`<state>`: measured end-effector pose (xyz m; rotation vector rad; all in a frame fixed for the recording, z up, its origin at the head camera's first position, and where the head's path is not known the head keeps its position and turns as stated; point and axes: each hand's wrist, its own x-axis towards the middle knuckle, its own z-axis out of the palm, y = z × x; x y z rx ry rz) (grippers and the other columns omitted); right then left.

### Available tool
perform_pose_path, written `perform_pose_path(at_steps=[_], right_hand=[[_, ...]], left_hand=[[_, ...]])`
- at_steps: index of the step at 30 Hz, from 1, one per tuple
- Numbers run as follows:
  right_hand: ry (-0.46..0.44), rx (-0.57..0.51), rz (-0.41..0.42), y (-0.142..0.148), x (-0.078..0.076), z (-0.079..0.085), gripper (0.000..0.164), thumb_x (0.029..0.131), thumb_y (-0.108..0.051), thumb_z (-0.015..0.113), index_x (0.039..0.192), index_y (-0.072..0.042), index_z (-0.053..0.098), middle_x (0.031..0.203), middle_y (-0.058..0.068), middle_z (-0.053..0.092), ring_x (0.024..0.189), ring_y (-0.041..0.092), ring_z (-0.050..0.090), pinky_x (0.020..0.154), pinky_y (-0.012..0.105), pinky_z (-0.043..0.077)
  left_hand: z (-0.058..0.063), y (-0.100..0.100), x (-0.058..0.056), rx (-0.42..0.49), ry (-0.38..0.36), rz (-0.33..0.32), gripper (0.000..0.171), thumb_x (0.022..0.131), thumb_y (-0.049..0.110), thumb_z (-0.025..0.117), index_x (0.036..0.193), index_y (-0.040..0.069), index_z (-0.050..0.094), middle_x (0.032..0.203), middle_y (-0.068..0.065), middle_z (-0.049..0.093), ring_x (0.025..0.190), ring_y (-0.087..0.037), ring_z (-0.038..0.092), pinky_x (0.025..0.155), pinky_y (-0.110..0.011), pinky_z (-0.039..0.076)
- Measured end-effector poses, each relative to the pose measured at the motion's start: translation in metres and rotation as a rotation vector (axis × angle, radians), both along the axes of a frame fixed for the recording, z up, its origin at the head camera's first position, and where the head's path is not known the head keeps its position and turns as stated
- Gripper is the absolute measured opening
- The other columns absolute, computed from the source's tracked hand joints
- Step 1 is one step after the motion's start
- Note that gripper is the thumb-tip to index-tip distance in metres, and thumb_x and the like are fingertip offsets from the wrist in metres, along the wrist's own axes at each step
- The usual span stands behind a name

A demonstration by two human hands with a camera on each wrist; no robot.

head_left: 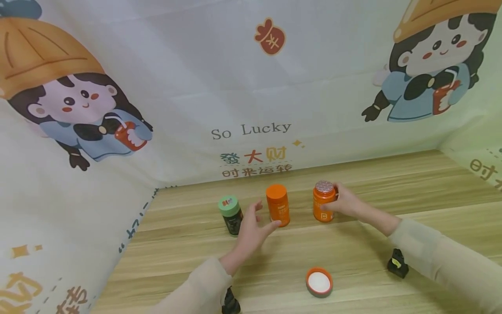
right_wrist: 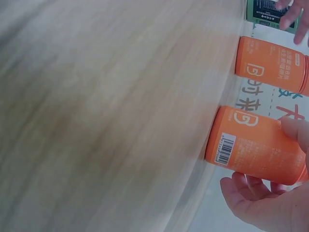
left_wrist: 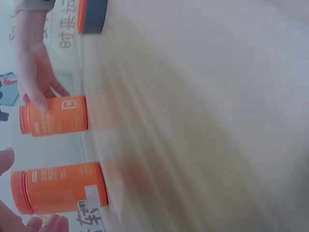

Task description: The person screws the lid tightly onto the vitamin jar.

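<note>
The right hand (head_left: 347, 203) holds the lidless jar (head_left: 320, 201), thumb across the front and fingers curled behind its side. This orange jar is upright on the table (head_left: 137, 257), a patterned seal showing over its mouth; the right wrist view shows a barcode on its wall, low down near the base.

The left hand (head_left: 251, 230) is wide, thumb and fingers spread about the capped jar (head_left: 278, 209), also orange, which stands upright left of the lidless jar and apart from it. The thumb tip comes close to its lower part, but I cannot tell whether it touches.

Just left of the left hand stands the green-topped jar (head_left: 232, 220), dark-bodied and partly hidden by that hand. Nearer the person, well apart from the jars, the lid (head_left: 319, 282) lies with its white inside up and an orange rim.

A black piece (head_left: 398, 263) shows beside the right sleeve (head_left: 439, 253). Behind the table hangs a pale cloth (head_left: 188, 83) printed with cartoon figures and "So Lucky".
</note>
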<state>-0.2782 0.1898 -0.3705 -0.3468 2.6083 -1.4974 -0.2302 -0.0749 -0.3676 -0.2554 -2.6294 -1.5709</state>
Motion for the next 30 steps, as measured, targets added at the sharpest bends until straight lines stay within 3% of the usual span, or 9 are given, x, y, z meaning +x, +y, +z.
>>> perform_pose_path(at_steps=[6, 9, 18, 23, 30], right_hand=[[0.016, 0.029, 0.027, -0.004, 0.006, 0.007, 0.074, 0.077, -0.013, 0.069, 0.129, 0.017, 0.026, 0.122, 0.033, 0.045, 0.111, 0.045, 0.047, 0.091, 0.049, 0.043], [0.005, 0.028, 0.068, -0.012, 0.013, 0.01, 0.073, 0.076, -0.014, 0.071, 0.129, 0.014, 0.029, 0.122, 0.029, 0.048, 0.11, 0.041, 0.049, 0.09, 0.048, 0.044], [0.031, -0.028, 0.304, -0.045, 0.036, 0.009, 0.065, 0.073, -0.008, 0.072, 0.123, 0.014, 0.037, 0.113, 0.023, 0.055, 0.102, 0.032, 0.055, 0.086, 0.041, 0.048], [0.058, -0.04, 0.404, -0.057, 0.045, 0.005, 0.066, 0.072, -0.007, 0.073, 0.122, 0.015, 0.037, 0.112, 0.022, 0.056, 0.1, 0.03, 0.057, 0.084, 0.037, 0.05], [0.083, -0.053, 0.467, -0.063, 0.052, -0.003, 0.061, 0.07, -0.008, 0.073, 0.117, 0.013, 0.04, 0.107, 0.017, 0.057, 0.098, 0.024, 0.057, 0.081, 0.028, 0.05]], left_hand=[[-0.005, -0.005, 0.011, 0.008, -0.04, -0.036, 0.065, 0.08, 0.019, 0.071, 0.132, -0.001, 0.038, 0.128, -0.02, 0.046, 0.108, -0.037, 0.048, 0.086, -0.046, 0.045], [-0.007, -0.008, 0.015, -0.014, -0.069, -0.085, 0.062, 0.08, 0.019, 0.071, 0.13, -0.001, 0.04, 0.125, -0.019, 0.049, 0.105, -0.034, 0.051, 0.084, -0.043, 0.046], [-0.015, -0.008, 0.023, 0.012, -0.123, -0.276, 0.062, 0.078, 0.011, 0.072, 0.13, 0.0, 0.04, 0.123, -0.019, 0.05, 0.106, -0.035, 0.053, 0.087, -0.044, 0.047], [-0.016, -0.007, 0.026, 0.028, -0.114, -0.325, 0.065, 0.076, 0.011, 0.074, 0.131, 0.001, 0.04, 0.123, -0.017, 0.051, 0.107, -0.034, 0.053, 0.087, -0.044, 0.046], [-0.016, -0.006, 0.028, 0.036, -0.125, -0.348, 0.066, 0.076, 0.008, 0.074, 0.132, 0.004, 0.04, 0.124, -0.015, 0.052, 0.107, -0.032, 0.053, 0.087, -0.045, 0.045]])
